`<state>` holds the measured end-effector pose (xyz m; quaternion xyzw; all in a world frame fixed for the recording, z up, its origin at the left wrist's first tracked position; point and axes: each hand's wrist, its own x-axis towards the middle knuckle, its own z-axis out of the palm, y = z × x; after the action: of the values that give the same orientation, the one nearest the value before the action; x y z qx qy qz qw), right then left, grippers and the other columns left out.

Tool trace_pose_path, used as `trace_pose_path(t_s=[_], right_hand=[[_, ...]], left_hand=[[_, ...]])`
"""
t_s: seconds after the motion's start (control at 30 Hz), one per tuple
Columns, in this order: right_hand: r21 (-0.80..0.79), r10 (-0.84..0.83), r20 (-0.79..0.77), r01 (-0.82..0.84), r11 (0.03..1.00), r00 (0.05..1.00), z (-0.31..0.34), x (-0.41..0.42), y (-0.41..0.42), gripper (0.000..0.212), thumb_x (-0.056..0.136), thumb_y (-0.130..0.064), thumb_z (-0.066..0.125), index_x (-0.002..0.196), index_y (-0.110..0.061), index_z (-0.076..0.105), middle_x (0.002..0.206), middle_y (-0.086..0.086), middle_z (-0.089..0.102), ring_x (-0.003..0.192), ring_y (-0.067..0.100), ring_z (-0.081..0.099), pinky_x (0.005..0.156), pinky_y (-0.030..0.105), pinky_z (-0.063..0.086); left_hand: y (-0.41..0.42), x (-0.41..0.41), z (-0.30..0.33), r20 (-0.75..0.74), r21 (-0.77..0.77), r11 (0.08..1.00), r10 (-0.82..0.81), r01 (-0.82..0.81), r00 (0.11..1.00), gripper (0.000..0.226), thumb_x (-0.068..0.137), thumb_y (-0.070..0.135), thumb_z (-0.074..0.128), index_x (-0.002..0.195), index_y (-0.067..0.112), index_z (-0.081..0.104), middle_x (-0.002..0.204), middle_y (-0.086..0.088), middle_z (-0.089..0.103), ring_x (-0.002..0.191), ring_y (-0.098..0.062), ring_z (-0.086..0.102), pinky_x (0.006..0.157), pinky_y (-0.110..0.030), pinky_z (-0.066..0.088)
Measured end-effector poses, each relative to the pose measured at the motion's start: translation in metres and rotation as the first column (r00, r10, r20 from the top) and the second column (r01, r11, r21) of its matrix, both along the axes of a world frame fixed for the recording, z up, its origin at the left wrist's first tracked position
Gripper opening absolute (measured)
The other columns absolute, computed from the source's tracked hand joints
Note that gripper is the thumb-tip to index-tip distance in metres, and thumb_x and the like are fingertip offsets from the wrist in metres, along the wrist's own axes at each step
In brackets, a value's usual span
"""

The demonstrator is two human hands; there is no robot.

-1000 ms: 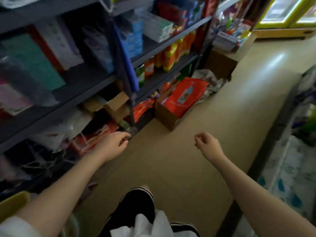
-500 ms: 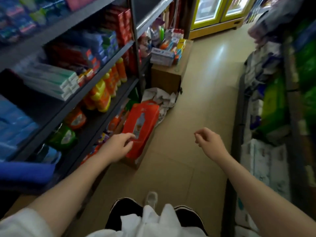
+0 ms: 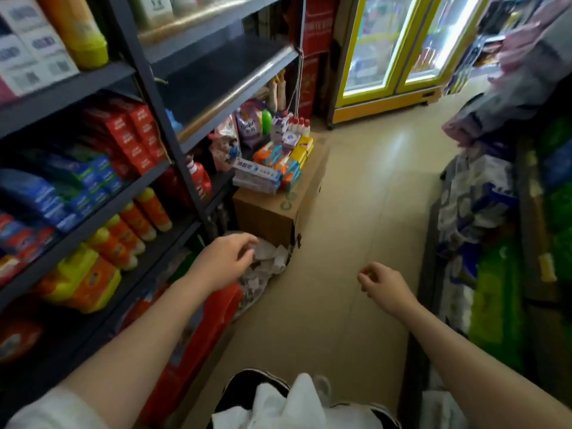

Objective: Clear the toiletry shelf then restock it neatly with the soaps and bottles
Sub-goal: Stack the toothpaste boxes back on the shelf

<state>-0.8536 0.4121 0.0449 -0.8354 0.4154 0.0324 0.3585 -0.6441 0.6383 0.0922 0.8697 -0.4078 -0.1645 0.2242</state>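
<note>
Shop aisle — bare shelf (image 3: 223,78) awaiting restock.
Left hand (image 3: 224,261) and right hand (image 3: 385,284) hang loosely curled, empty; soaps (image 3: 278,162) wait ahead on a carton (image 3: 275,212).

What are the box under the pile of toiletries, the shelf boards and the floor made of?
Box: brown corrugated cardboard, matte, with a printed side and a scuffed corner. Shelf boards: likely painted metal, dark, with a shiny front lip that catches light. Floor: beige tile or vinyl, glossy, mirroring the cooler's glow; faint seams suggest tile.
</note>
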Motion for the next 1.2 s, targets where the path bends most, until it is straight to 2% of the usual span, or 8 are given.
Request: trace_pose_path(t_s=[0.1,0.33,0.53,0.73,0.87,0.97,1.1,1.2], right_hand=[[0.023,0.075,0.078,-0.077,0.997,0.994,0.025,0.068,-0.069,0.017,0.091,-0.025,0.055,0.1,-0.012,0.063,0.084,0.005,0.068,0.082,0.022,0.064,0.077,0.035,0.05],[0.031,0.297,0.229,-0.312,0.95,0.927,0.044,0.254,-0.179,0.01,0.09,-0.028,0.057,0.093,-0.019,0.06,0.093,0.005,0.068,0.089,0.021,0.063,0.082,0.036,0.051],[0.045,0.457,0.113,-0.465,0.884,0.882,0.03,0.383,-0.254,0.006,0.09,-0.028,0.056,0.093,-0.022,0.056,0.094,0.006,0.068,0.084,0.019,0.06,0.071,0.027,0.044],[0.055,0.657,0.04,-0.659,0.75,0.752,0.018,0.501,-0.294,0.021,0.091,-0.029,0.056,0.102,-0.011,0.061,0.09,0.003,0.064,0.086,0.019,0.058,0.071,0.026,0.041],[0.092,0.835,0.057,-0.835,0.542,0.548,0.014,0.577,-0.276,0.02,0.092,-0.029,0.054,0.103,-0.014,0.06,0.097,0.006,0.066,0.086,0.02,0.059,0.068,0.026,0.04],[0.1,0.935,0.1,-0.939,0.33,0.34,0.021,0.618,-0.244,0.021,0.093,-0.027,0.052,0.108,-0.013,0.058,0.093,0.006,0.064,0.076,0.016,0.057,0.066,0.029,0.042],[0.001,0.959,0.244,-0.989,0.15,0.146,0.032,0.652,-0.181,0.027,0.091,-0.015,0.053,0.118,-0.011,0.055,0.108,0.009,0.064,0.101,0.023,0.059,0.087,0.032,0.044],[-0.147,0.924,0.377,-0.989,-0.006,-0.061,0.041,0.674,-0.117,0.035,0.094,-0.008,0.046,0.128,-0.008,0.049,0.126,0.014,0.051,0.115,0.029,0.049,0.097,0.034,0.036]], left_hand=[[-0.048,0.044,-0.016,-0.046,0.093,0.988,0.128,-0.123,0.991,0.029,0.094,0.022,0.049,0.121,0.018,0.058,0.116,-0.001,0.063,0.096,-0.016,0.059,0.073,-0.025,0.043],[-0.141,0.156,-0.048,-0.14,0.141,0.919,0.386,-0.368,0.912,0.028,0.093,0.022,0.051,0.12,0.018,0.058,0.104,0.0,0.063,0.087,-0.012,0.057,0.07,-0.023,0.041],[-0.211,0.259,-0.032,-0.122,0.064,0.857,0.515,-0.511,0.848,0.026,0.091,0.02,0.055,0.116,0.016,0.061,0.09,0.004,0.061,0.08,-0.012,0.056,0.069,-0.024,0.04],[-0.246,0.325,0.013,-0.038,-0.077,0.724,0.685,-0.685,0.728,0.027,0.093,0.021,0.052,0.118,0.021,0.059,0.099,0.004,0.061,0.087,-0.012,0.059,0.077,-0.027,0.047],[-0.244,0.342,0.017,-0.037,-0.114,0.563,0.821,-0.819,0.57,0.026,0.092,0.017,0.053,0.117,0.017,0.06,0.094,0.006,0.061,0.088,-0.015,0.061,0.08,-0.031,0.05],[-0.235,0.342,0.015,-0.021,-0.168,0.363,0.928,-0.917,0.371,0.025,0.089,0.012,0.057,0.113,0.012,0.063,0.09,0.002,0.064,0.08,-0.017,0.062,0.077,-0.029,0.049],[-0.223,0.329,0.01,-0.009,-0.185,0.174,0.984,-0.967,0.179,0.028,0.089,0.011,0.057,0.117,0.011,0.061,0.096,-0.003,0.067,0.082,-0.017,0.061,0.077,-0.029,0.048],[-0.21,0.321,0.006,0.004,-0.22,0.13,0.991,-0.967,0.132,0.028,0.089,0.01,0.056,0.117,0.009,0.06,0.095,-0.004,0.065,0.081,-0.022,0.064,0.074,-0.036,0.053]])
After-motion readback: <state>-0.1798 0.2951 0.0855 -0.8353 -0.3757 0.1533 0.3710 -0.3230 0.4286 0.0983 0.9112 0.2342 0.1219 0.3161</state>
